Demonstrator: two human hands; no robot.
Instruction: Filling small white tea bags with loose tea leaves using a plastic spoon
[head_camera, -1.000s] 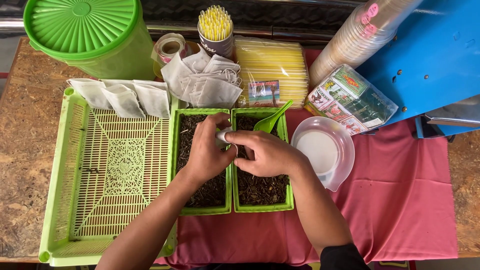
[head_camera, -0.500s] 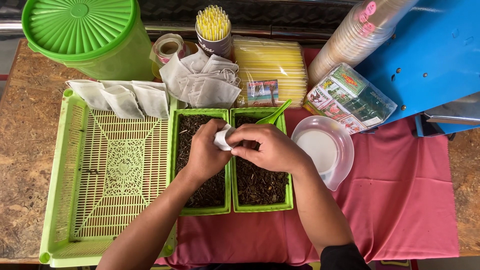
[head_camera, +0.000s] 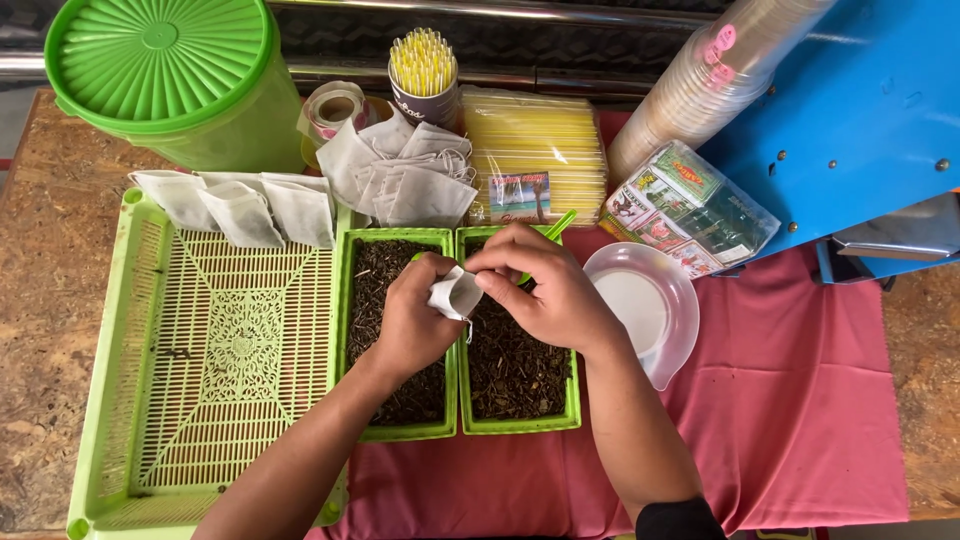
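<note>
at far left, on the wooden bench, a green lidded tub (head_camera: 165, 85) stood behind a big green lattice tray (head_camera: 215, 355), bare mesh, with three small white filter bags (head_camera: 240, 205) draped over its back rim. next right: a tape roll (head_camera: 333, 105), a loose heap of more white bags (head_camera: 405, 180), a cup of yellow straws (head_camera: 423, 75) and a flat pack of yellow straws (head_camera: 535, 150).

centre: two narrow green trays (head_camera: 400, 432) side by side on the pink cloth (head_camera: 800, 420), both holding dark loose leaf. left hand (head_camera: 415, 320) and right hand (head_camera: 545, 290) met above the seam between them, both pinched narrow on one small white bag (head_camera: 455, 295), mouth held open and facing right. right hand also seemed to hold a green scoop, only its handle (head_camera: 555, 228) showing; bowl hidden, so can't tell if loaded.

handling call: bag looked like thin soft fabric, near weightless, collapses if not held open. best hold is at the rim, both sides, light pinch; a hard pull likely tears or spills it. the dangling string looked like a snag risk.

right of the hands: a clear plastic lid (head_camera: 645, 310), printed packets in a clear wrap (head_camera: 690, 205), a stacked sleeve of cups (head_camera: 700, 90), then a blue metal housing (head_camera: 860, 120) at far right.
</note>
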